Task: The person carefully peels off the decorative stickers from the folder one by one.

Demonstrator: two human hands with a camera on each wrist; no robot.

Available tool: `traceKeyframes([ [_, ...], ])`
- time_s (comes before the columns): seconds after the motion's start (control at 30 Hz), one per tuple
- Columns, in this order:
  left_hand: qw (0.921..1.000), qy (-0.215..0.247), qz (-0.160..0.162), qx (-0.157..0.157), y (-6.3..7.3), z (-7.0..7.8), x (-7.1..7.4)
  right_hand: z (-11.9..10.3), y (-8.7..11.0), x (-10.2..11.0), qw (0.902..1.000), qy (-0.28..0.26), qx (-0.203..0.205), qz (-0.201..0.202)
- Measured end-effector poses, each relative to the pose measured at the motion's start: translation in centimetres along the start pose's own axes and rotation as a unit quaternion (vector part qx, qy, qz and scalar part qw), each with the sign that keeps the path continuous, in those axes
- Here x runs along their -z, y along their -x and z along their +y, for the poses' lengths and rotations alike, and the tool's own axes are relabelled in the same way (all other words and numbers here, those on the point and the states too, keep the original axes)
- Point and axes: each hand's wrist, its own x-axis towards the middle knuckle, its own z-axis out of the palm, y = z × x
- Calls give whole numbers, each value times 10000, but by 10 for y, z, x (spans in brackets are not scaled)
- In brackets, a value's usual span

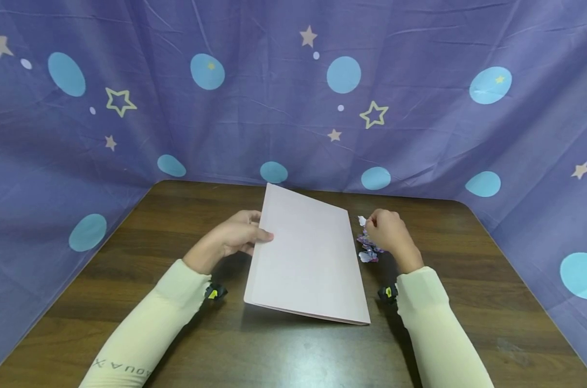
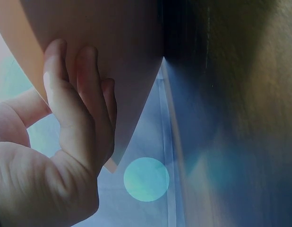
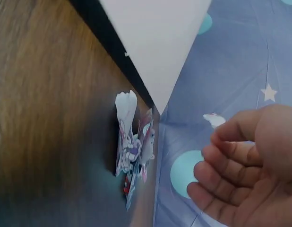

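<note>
A white folder (image 1: 305, 253) lies tilted over the table, its left side raised. My left hand (image 1: 237, 234) grips its left edge, thumb on top; in the left wrist view the fingers (image 2: 73, 118) lie against the underside. To the right of the folder, my right hand (image 1: 390, 234) pinches a small white paper cutout (image 3: 213, 119) between thumb and index finger, above the table. Below that hand sits a small pile of printed paper cutouts (image 1: 369, 252), purple, white and pink. Seen from the right wrist, the pile (image 3: 132, 146) is beside the folder's corner.
The brown wooden table (image 1: 468, 302) has rounded far corners. A purple curtain (image 1: 283, 118) with stars and blue dots hangs behind it and along both sides. Dark wrist cameras (image 1: 216, 291) are strapped under both sleeves.
</note>
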Motion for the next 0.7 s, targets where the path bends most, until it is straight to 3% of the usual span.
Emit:
traceKeyframes([
  [0.33, 10000, 6, 21, 8, -2, -3, 1, 13, 5, 4, 9963, -50, -333, -788],
  [0.7, 10000, -45, 44, -5, -3, -3, 1, 20, 5, 2, 9944, -115, -443, -951],
])
